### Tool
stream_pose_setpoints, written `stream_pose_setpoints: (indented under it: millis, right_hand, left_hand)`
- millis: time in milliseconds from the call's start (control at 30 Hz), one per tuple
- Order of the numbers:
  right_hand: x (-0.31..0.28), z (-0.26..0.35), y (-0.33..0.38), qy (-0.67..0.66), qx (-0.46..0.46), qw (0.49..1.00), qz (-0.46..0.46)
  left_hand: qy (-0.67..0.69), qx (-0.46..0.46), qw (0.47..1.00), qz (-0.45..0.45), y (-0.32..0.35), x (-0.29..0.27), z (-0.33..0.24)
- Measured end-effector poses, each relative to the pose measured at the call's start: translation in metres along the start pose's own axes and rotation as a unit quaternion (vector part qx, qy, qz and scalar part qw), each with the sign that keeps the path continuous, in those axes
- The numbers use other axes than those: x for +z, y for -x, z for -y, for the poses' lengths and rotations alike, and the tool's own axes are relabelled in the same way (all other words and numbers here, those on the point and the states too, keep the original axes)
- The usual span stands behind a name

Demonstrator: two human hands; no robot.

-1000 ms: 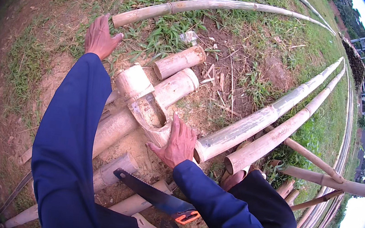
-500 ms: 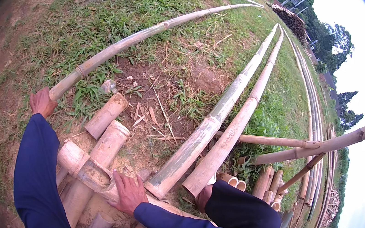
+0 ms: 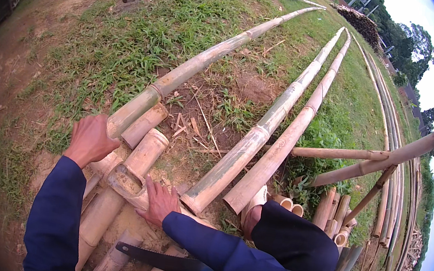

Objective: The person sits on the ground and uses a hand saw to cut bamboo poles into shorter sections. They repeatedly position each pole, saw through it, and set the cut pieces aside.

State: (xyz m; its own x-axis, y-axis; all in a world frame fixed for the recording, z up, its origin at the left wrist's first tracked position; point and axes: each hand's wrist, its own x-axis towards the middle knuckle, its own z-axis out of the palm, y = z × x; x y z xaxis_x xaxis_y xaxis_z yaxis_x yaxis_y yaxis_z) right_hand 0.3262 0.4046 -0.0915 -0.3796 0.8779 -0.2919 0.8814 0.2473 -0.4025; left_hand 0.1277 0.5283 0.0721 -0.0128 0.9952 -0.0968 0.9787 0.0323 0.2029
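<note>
Nearest, at the bottom, a saw point(image 3: 164, 262) lies under the right sleeve point(image 3: 229, 252), its dark blade pointing left, above cut bamboo. Beside it is the person's bent knee point(image 3: 294, 239) in dark cloth.

A little farther, the right hand point(image 3: 160, 200) rests over a notched piece point(image 3: 126, 181) of bamboo. Its fingers are slightly apart on the round surface; one cannot tell whether they press or clamp. This notched piece lies across a thick log point(image 3: 99, 216), with its hollow facing up, between the two hands.

The left hand point(image 3: 93, 138) is clamped on the near end of a long pole point(image 3: 211, 56); the thumb is seen under the end, while other fingers are partly hidden. The pole passes in front of a short piece point(image 3: 145, 125), and runs away over the grass point(image 3: 141, 43).

To the right, two more poles point(image 3: 256, 135) lie side by side, and beyond them some cut pieces point(image 3: 324, 207) stand near a slanting support point(image 3: 389, 158). Farthest are a log pile point(image 3: 355, 25) and trees point(image 3: 415, 46).
</note>
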Motion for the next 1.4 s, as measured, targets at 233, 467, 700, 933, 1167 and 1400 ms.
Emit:
stream_pose_setpoints:
  millis: [233, 467, 700, 933, 1167, 1400]
  right_hand:
    - [0.010, 0.008, 0.015, -0.016, -0.042, 0.998, -0.044]
    - [0.003, -0.001, 0.138, -0.062, -0.233, 0.960, -0.141]
    - [-0.022, -0.078, 0.227, -0.103, -0.246, 0.952, -0.151]
    - [-0.045, -0.155, 0.273, -0.048, -0.013, 0.996, -0.080]
    - [0.043, -0.146, 0.343, 0.054, -0.152, 0.973, 0.162]
    - [0.168, -0.202, 0.353, 0.119, -0.257, 0.931, 0.230]
  left_hand:
    - [0.029, 0.034, 0.999, 0.004, 0.084, -0.002, -0.078]
    - [0.054, 0.046, 0.997, 0.026, 0.155, -0.015, -0.168]
    - [0.045, 0.025, 0.998, 0.020, 0.262, -0.039, -0.189]
    - [0.018, -0.046, 0.998, 0.034, 0.371, -0.012, -0.088]
    - [-0.006, -0.086, 0.994, 0.060, 0.369, 0.066, -0.015]
    - [0.114, -0.139, 0.966, 0.185, 0.357, 0.113, 0.009]
